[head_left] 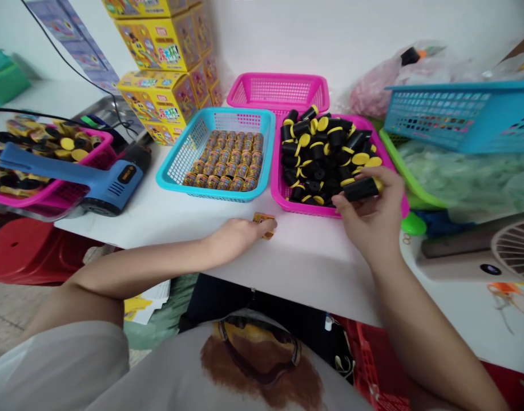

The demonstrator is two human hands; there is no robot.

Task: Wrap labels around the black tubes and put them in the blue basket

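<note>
Head view, right hand (369,214) half-curled, gripping a black plastic cylinder with yellow cap (360,189) at the rim of a pink plastic basket (283,191) heaped with similar cylinders (317,154), left hand (240,237) at nine o'clock, covering most of a small orange card (264,218), hold on it unclear

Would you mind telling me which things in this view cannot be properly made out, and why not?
Head view:
The small orange item: mostly hidden by the left hand.
The black cylinder: partly hidden by the right hand.
The pink tray: cut off by the left edge, partly hidden by the blue heat gun.
The teal basket: cut off by the right edge.
The labels on the rows of capsules: too small to read.
</note>
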